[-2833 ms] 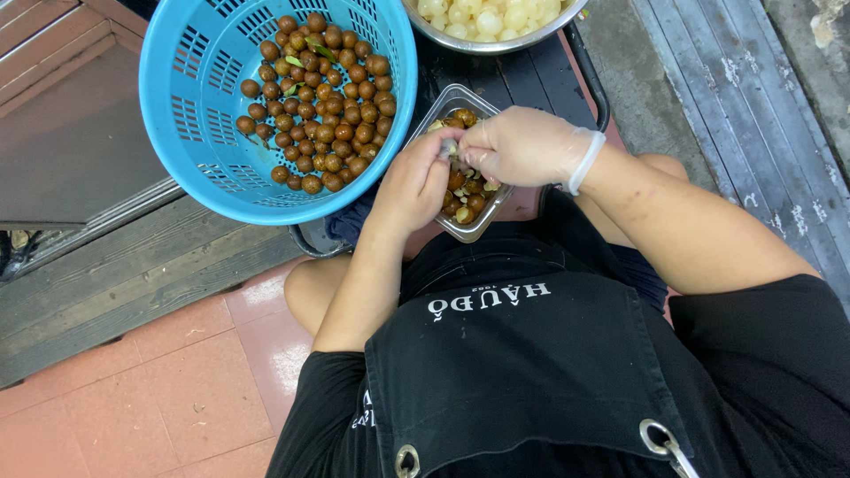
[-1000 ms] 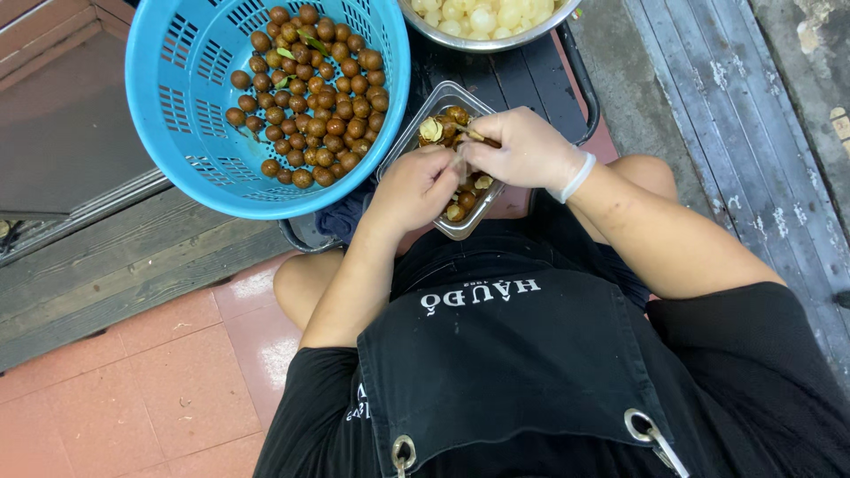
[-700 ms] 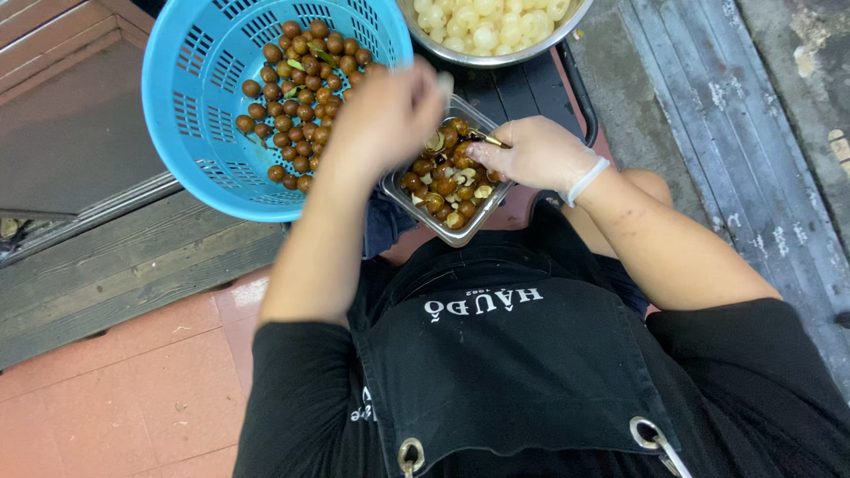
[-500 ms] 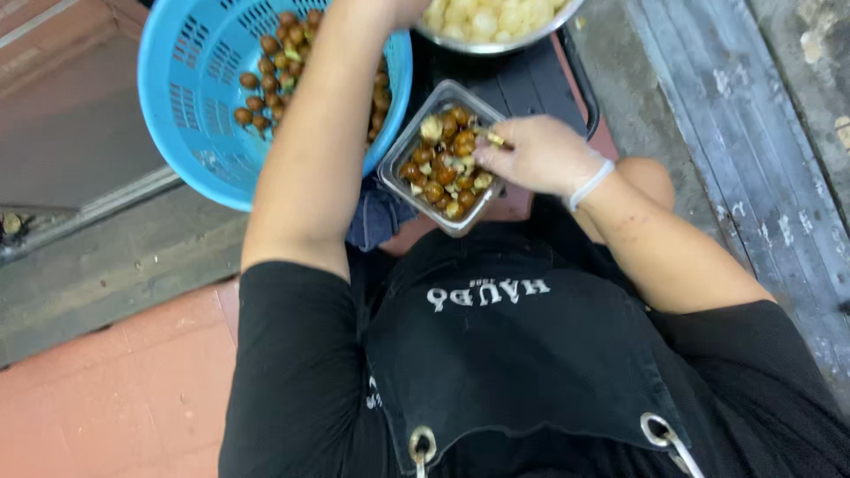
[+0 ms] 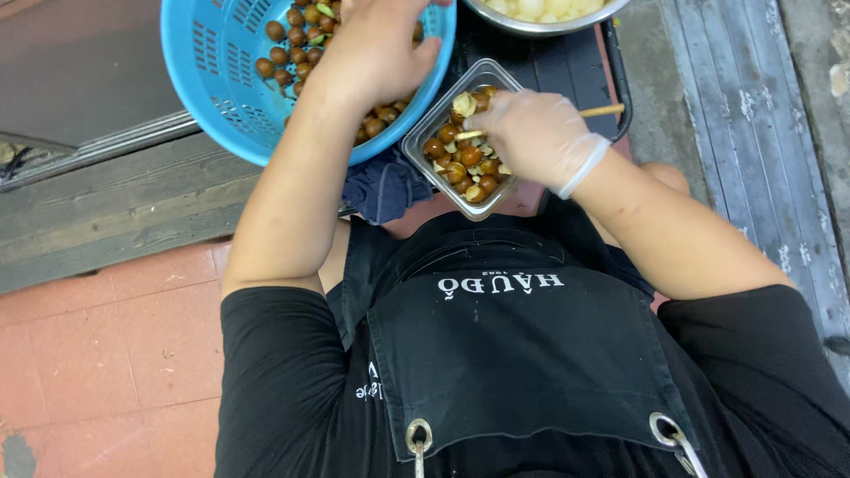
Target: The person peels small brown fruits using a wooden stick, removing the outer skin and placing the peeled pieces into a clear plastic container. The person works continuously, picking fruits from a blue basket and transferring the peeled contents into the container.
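My left hand reaches into a blue plastic basket and rests on the small round brown fruits inside; its fingers curl down among them, and whether they grip one is hidden. My right hand, in a thin clear glove, holds a slim wooden-handled tool over a clear plastic tray. The tray sits on my lap and holds brown shells and pale bits.
A metal bowl of peeled pale fruit stands at the top edge beyond the tray. A dark blue cloth lies under the basket's near rim. I wear a black apron. Red floor tiles lie to the left, grey boards to the right.
My left hand left the tray, swung up towards the metal bowl, and now sits in the blue basket. My right hand stayed over the tray with the tool.
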